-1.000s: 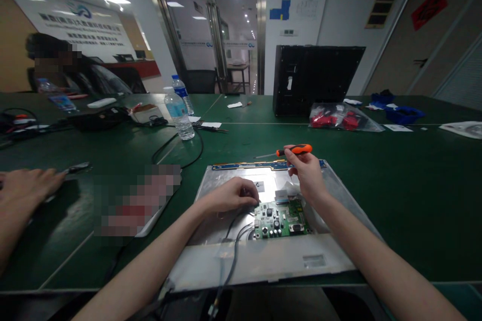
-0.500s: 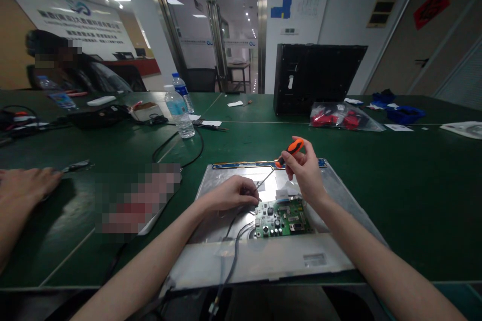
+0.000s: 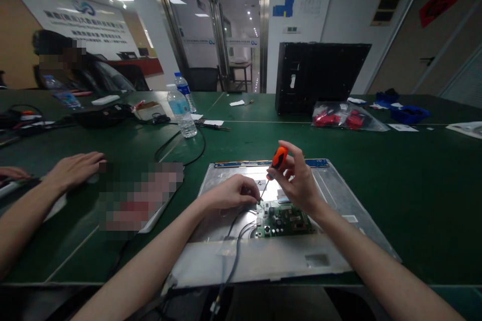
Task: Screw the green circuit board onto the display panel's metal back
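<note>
An orange-and-black screwdriver (image 3: 279, 158) is held in my right hand (image 3: 299, 180), its handle tilted and its shaft running down to the upper left corner of a green circuit board (image 3: 282, 220). My left hand (image 3: 236, 192) is closed beside that corner, thumb and forefinger near the screwdriver's tip; whatever they pinch is too small or hidden. The board sits on the silvery back of a flat display panel (image 3: 339, 200), which lies on the green table. Dark cables (image 3: 238, 248) run from the board's left side over the panel's near edge.
Left of the panel lies a blurred-out flat object (image 3: 145, 200). A co-worker's hand (image 3: 77, 168) rests on the table farther left. Water bottles (image 3: 183, 113), a black monitor (image 3: 320, 77) and a bag of red parts (image 3: 339, 118) stand or lie toward the back.
My right hand has tipped the screwdriver more upright, its tip now at the board's corner. My left hand stays nearly in place. The co-worker's hand has moved right.
</note>
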Demonstrator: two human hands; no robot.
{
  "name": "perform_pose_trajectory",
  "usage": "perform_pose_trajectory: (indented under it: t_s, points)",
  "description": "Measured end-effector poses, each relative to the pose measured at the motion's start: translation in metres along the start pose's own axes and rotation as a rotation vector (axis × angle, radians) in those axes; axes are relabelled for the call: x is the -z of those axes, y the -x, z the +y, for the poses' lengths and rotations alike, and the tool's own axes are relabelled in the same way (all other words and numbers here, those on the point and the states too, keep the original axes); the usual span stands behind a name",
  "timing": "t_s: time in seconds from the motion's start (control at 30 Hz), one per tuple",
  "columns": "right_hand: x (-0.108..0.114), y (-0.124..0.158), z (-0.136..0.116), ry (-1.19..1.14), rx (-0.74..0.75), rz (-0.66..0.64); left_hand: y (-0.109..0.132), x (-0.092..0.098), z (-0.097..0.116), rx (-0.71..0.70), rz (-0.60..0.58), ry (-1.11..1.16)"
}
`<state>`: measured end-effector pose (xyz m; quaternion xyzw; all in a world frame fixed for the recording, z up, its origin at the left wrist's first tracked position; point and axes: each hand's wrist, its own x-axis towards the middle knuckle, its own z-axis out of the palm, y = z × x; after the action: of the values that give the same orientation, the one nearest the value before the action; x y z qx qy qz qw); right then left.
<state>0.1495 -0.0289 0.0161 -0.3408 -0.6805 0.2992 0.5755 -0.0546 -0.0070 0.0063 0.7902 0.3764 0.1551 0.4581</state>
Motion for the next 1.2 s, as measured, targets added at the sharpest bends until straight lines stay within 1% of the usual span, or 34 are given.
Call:
perform_pose_trajectory:
  t_s: [0.17, 0.37, 0.5, 0.6, 0.73, 0.83, 0.97, 1.1, 1.2]
  points:
    - [-0.002, 0.001, 0.003, 0.052, 0.055, -0.030, 0.000, -0.001, -0.002, 0.025, -0.007, 0.023]
    - [-0.004, 0.002, 0.004, 0.124, 0.148, -0.047, 0.000, -0.001, 0.001, 0.001, -0.016, 0.025]
    - [-0.004, -0.001, -0.001, 0.203, 0.233, -0.140, 0.001, 0.000, 0.005, -0.001, -0.019, 0.008]
    - [-0.004, -0.006, -0.010, 0.257, 0.267, -0.210, 0.001, 0.000, 0.003, -0.017, -0.028, 0.024]
    - [-0.006, -0.016, -0.021, 0.353, 0.305, -0.250, -0.001, 0.000, -0.003, -0.043, -0.055, 0.040]
    - [-0.012, -0.021, -0.023, 0.408, 0.343, -0.245, -0.002, 0.000, -0.006, -0.057, -0.034, 0.034]
    - [-0.016, -0.019, -0.018, 0.465, 0.385, -0.194, 0.000, 0.000, -0.005, -0.061, -0.014, 0.017]
    - [-0.012, -0.014, -0.012, 0.432, 0.349, -0.136, 0.001, -0.001, 0.000, -0.047, -0.029, 0.024]
    - [-0.009, -0.011, -0.010, 0.372, 0.311, -0.127, 0.001, -0.001, 0.004, -0.039, -0.022, 0.028]
